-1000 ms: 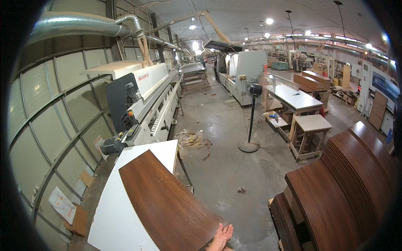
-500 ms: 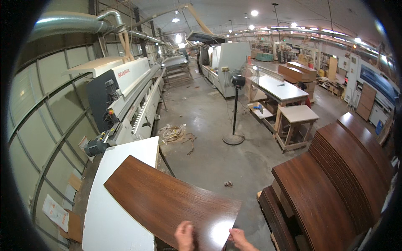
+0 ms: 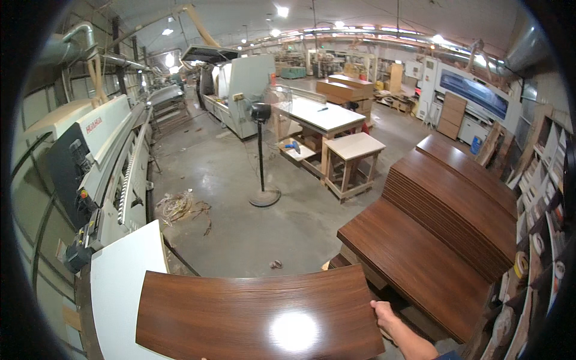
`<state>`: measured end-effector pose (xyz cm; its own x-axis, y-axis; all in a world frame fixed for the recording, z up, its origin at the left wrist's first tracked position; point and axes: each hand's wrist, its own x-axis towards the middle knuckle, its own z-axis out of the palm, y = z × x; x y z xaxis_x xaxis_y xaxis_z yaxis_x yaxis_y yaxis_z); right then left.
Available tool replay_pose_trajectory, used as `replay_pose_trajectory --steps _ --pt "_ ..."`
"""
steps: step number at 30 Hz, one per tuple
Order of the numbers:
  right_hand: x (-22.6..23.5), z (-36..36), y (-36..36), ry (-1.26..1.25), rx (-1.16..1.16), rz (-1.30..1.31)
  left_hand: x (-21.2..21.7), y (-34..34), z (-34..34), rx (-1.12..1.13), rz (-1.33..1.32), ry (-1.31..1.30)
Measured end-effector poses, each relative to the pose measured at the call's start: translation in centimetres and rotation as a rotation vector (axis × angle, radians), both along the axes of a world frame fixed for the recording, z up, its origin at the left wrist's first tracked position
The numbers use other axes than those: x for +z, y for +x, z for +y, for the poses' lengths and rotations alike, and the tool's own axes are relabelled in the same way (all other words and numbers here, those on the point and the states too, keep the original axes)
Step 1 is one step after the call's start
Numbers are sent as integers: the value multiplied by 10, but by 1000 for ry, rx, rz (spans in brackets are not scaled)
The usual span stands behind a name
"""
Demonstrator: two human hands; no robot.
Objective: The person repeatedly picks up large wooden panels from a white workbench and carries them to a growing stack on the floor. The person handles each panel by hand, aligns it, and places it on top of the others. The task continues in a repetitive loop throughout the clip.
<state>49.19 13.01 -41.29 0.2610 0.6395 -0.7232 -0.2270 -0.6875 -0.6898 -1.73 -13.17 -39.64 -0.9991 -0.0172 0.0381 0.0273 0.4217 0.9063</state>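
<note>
While right hand (image 3: 384, 315) grips panel (image 3: 252, 312), left hand unseen

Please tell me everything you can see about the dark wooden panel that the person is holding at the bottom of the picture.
The dark wooden panel is a flat, thin rectangular board with a brown wood-grain face, glossy enough to mirror a ceiling lamp as a bright spot. It lies nearly level across the lower frame, long side running left to right. The right hand grips its right edge. Its left part overlaps the white table; whether it rests on it is unclear. The left hand is not visible.
</note>
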Motion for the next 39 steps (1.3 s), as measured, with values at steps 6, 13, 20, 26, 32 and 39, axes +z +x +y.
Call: replay_pose_trajectory --steps 6,13,20,26,32,39 --pt "-4 -27 71 62 -106 -103 -3 17 -8 -246 -484 274" --pt "-39 -81 117 97 -412 -276 -14 17 30 -345 -1122 660" --pt "-29 -146 163 218 -663 -502 18 63 120 -568 -1071 537" --pt "25 -199 234 287 -1036 -618 49 168 221 -617 -1190 437" --pt "47 -211 359 363 -1218 -466 58 321 295 -1449 -705 410" --pt "73 -174 506 401 -1272 -409 48 510 464 -944 -1463 397"
